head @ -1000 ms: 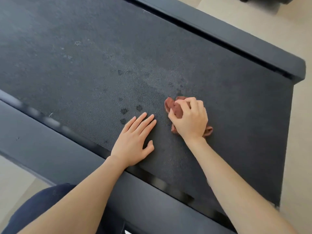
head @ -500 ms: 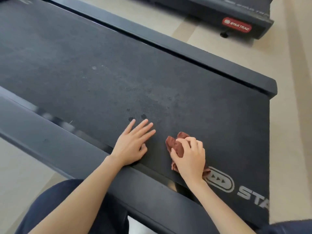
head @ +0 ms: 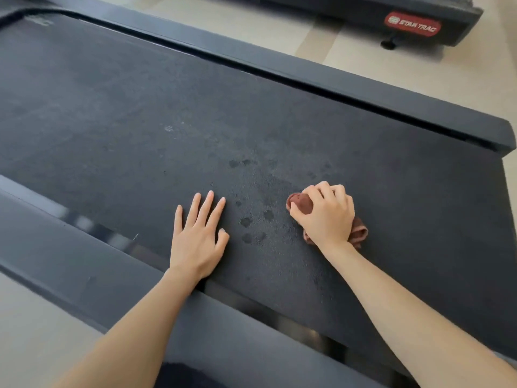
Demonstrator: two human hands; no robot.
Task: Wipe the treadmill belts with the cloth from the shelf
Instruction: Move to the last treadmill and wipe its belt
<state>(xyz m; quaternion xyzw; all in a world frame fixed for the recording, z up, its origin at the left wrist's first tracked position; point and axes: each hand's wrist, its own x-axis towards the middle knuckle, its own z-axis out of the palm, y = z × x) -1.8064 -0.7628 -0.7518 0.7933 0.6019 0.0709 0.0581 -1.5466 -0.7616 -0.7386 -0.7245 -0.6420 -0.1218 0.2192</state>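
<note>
The dark treadmill belt (head: 140,107) fills most of the view. My right hand (head: 327,217) grips a bunched reddish-brown cloth (head: 300,204) and holds it down on the belt near its right end; most of the cloth is hidden under the hand, with folds showing at both sides. My left hand (head: 198,236) lies flat on the belt with straight, spread fingers, to the left of the cloth. Several small dark damp spots (head: 246,222) mark the belt between the two hands.
Grey side rails run along the belt, the near rail (head: 84,264) under my left forearm and the far rail (head: 335,77) beyond. A second treadmill with a red Star Trac badge (head: 412,25) stands at the top right on the pale floor (head: 265,21).
My right hand has slid the cloth away from the near edge, further up the belt. The left hand stays flat in the same spot. The view has shifted slightly.
</note>
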